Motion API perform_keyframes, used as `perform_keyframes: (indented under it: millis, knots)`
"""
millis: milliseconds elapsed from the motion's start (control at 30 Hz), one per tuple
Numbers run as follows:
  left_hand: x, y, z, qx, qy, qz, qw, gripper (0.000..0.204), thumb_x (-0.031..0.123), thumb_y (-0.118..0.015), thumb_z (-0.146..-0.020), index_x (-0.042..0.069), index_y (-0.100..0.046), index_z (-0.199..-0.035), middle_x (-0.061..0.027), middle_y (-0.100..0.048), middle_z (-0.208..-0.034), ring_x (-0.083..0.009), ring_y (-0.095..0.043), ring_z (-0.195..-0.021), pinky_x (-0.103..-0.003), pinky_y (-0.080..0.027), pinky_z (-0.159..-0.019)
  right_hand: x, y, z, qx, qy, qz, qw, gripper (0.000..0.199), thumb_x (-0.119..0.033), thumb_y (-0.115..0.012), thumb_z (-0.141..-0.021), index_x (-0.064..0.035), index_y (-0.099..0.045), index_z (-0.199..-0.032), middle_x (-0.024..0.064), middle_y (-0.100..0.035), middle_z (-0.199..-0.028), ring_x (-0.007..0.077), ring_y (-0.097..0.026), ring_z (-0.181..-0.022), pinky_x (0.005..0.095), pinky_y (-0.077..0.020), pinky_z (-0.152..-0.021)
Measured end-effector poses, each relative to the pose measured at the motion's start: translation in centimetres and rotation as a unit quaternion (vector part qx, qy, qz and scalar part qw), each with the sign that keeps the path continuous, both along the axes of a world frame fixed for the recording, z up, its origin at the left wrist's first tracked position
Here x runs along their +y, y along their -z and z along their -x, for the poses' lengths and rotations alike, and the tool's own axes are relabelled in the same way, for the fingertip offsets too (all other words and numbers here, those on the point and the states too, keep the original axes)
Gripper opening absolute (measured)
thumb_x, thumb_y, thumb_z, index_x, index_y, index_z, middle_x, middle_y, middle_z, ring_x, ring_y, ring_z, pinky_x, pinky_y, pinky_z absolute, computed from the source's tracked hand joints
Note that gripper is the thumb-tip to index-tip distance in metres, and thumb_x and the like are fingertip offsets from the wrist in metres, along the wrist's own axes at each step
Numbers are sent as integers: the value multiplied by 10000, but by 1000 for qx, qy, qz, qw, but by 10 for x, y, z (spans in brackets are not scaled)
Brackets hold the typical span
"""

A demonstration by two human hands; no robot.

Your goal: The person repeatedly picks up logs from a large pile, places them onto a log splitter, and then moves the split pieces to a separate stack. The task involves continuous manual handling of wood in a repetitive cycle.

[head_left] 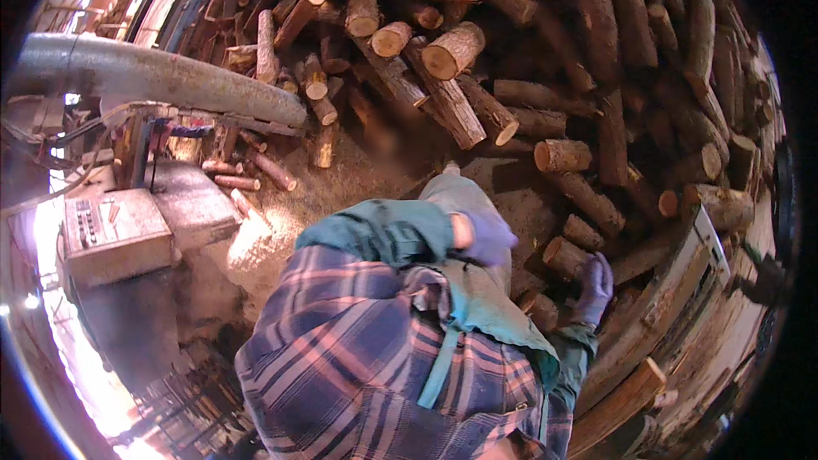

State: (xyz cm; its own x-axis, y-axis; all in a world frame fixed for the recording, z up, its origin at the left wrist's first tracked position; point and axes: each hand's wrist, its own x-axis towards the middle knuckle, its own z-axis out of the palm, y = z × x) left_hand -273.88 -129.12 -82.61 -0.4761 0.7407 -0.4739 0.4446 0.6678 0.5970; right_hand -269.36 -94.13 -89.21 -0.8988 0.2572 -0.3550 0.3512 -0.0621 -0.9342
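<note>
My left hand (492, 239), in a purple glove, is across the front of my body over my light trousers (464, 192). Its fingers are blurred, and I see nothing in it. On the right, my right hand (596, 290), gloved the same, is open with its fingers stretched out. It is nearest to a short cut log (566, 257) with a pale end; whether they touch I cannot tell. Another log (583, 232) lies just beyond that one. A teal apron (490, 311) hangs over my plaid shirt.
A large pile of logs (453, 51) fills the far side and right. Beside my right arm runs a long wooden beam (656, 311) with a metal strip. On the left stand a control box (115, 226) with buttons and a thick metal pipe (170, 77). Sawdust (256, 238) covers the floor.
</note>
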Motion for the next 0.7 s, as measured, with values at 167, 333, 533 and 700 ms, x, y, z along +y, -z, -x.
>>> perform_keyframes:
  millis: [167, 333, 533, 700]
  knots:
    - [-71, 16, -18, -24, -199, 107, 974, 449, 391, -621, -898, 81, -660, -1220, -209, -726, -990, -400, -694, -914, -493, -536, -815, -68, 13, 41, -83, -119, 127, 981, 356, -183, -651, -983, -15, -633, -1296, 107, -694, -1174, 201, -669, -1053, 322, -549, -923]
    - [-131, 98, 20, -144, -329, -19, 933, 545, 461, -644, -928, 66, -615, -1303, -159, -732, -1033, -293, -701, -960, -425, -541, -865, -172, 64, 106, -128, -236, 157, 951, 370, -219, -674, -972, -15, -644, -1279, 91, -718, -1105, 174, -675, -967, 298, -538, -848]
    - [-192, 229, 85, -244, -406, 14, 880, 615, 364, -738, -913, 45, -538, -1399, -182, -668, -1272, -263, -645, -1141, -361, -500, -974, -283, 174, 149, -269, -240, 186, 914, 629, -274, -777, -896, -11, -523, -1408, 117, -649, -1254, 208, -640, -1085, 327, -518, -932]
    - [-239, 391, 124, -408, -641, -151, 633, 877, 408, -729, -918, 8, -258, -1541, -174, -494, -1464, -291, -578, -1251, -454, -458, -1063, -373, 354, 209, -86, -319, 81, 940, 916, -265, -847, -831, -10, -327, -1540, 173, -470, -1490, 304, -519, -1305, 408, -454, -1071]
